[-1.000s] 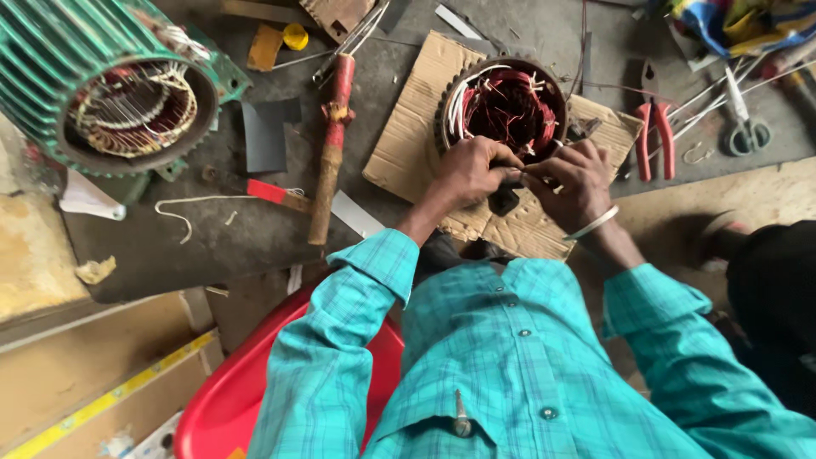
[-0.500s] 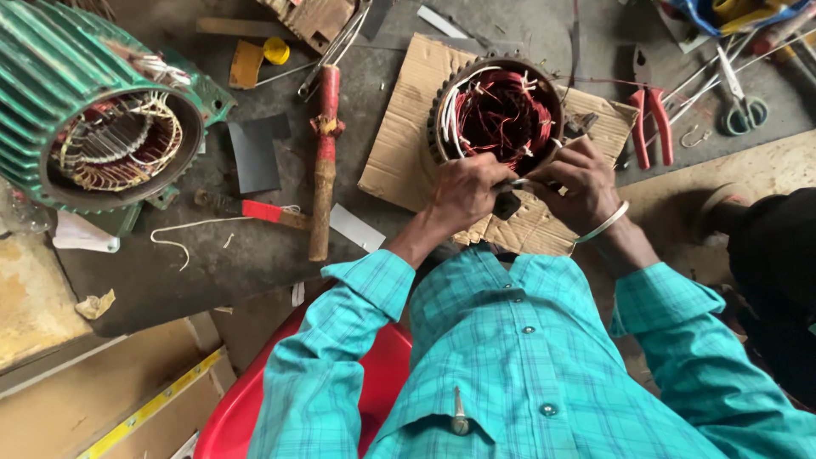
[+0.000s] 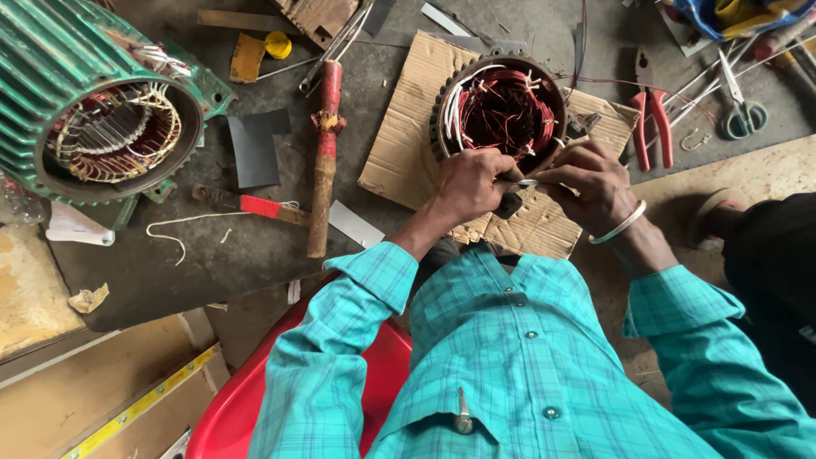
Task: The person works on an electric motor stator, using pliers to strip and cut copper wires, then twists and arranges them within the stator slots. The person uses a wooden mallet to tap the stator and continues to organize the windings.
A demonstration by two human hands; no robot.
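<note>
Both hands meet just below the stator [image 3: 501,106], which sits on cardboard [image 3: 399,144] with red windings filling its bore. The left hand [image 3: 467,183] is curled tight around a small dark tool [image 3: 510,204]. The right hand [image 3: 591,183] pinches a thin white strip [image 3: 529,183] between thumb and fingertips, touching the left fingers. Red pliers [image 3: 650,123] lie just beyond the right fingers, scissors [image 3: 741,115] farther out. A rusty hammer [image 3: 323,157] lies well left of the left fingers, a green motor [image 3: 76,93] beyond it.
</note>
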